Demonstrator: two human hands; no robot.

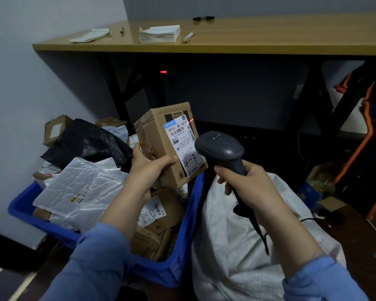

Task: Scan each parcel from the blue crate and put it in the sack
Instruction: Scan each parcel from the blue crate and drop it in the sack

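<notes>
A person's left hand [149,168] grips a cardboard box [159,135] above the blue crate [182,253], fingers curled round its taped side. The right hand [245,183] clasps a handheld scanner [220,148], whose red line [191,121] falls at the upper right edge of the box's label [182,144]. The scan appears under way but unconfirmed. The crate is heaped with boxes and plastic mailers [78,187], so most of the job looks undone. The white sack [226,246] stands just beside it.

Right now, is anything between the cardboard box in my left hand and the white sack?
Yes: your right hand, gripping the dark grey handheld scanner, hangs over the white woven sack, beside the brown cardboard box.
</notes>
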